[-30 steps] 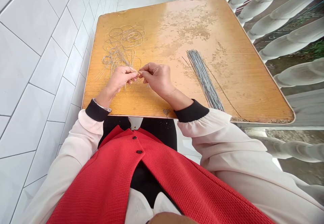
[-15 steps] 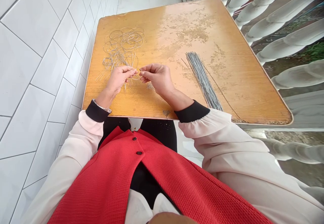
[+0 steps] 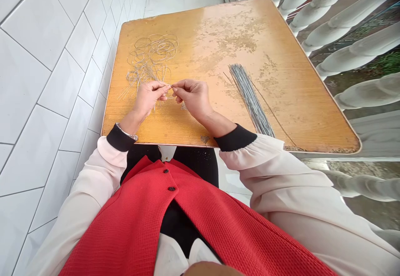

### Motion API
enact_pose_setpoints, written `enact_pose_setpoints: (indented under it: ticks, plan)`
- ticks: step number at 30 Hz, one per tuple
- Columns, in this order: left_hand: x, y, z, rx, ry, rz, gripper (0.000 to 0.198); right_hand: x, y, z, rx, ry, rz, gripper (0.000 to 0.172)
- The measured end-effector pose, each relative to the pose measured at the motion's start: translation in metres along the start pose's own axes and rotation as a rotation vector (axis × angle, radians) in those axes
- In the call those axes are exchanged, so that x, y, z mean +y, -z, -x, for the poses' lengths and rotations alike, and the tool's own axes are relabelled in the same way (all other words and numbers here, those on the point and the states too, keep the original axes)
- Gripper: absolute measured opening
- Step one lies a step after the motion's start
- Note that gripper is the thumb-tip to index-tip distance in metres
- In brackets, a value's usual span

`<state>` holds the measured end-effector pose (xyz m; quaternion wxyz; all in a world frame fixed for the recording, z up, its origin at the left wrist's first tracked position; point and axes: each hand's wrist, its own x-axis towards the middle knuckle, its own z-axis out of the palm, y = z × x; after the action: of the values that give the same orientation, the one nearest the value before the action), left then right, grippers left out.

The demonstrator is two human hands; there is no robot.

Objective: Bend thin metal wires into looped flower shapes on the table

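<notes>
My left hand and my right hand meet over the near left part of the table, thumb and forefinger pinched on each. Between the touching fingertips is a thin wire, mostly hidden by the fingers. Just beyond my left hand lies a loose tangle of bent and looped wires, with some straight ends sticking out toward me. To the right of my right hand rests a bundle of straight grey wires, lying slantwise.
The worn wooden table has rounded corners. One long thin wire lies apart, right of the bundle. A white tiled wall runs close along the left. White balusters stand along the right side.
My two hands have come slightly closer, so the fingertips now touch where a small gap showed before. The tangle and the bundle have stayed in place.
</notes>
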<state>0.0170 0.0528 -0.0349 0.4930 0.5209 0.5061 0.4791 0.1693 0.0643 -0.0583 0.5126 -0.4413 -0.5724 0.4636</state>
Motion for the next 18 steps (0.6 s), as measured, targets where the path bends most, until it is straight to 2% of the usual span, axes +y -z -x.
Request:
enact_pose_setpoints:
  ticks: [7,13,16,18]
  plan:
    - [0.001,0.001,-0.001,-0.005,0.016,0.012,0.014,0.009,0.000,0.000,0.046,0.116,0.147,0.006]
    - [-0.003,0.001,-0.002,-0.007,-0.018,0.041,0.017,0.012,0.005,0.000,0.005,0.257,0.352,0.012]
    - [-0.006,0.002,-0.005,0.005,-0.046,0.067,0.019,0.011,0.005,0.000,-0.014,0.261,0.327,0.010]
    - [-0.007,0.003,-0.007,0.031,-0.054,0.108,0.018,0.009,0.003,-0.001,-0.021,0.195,0.215,0.010]
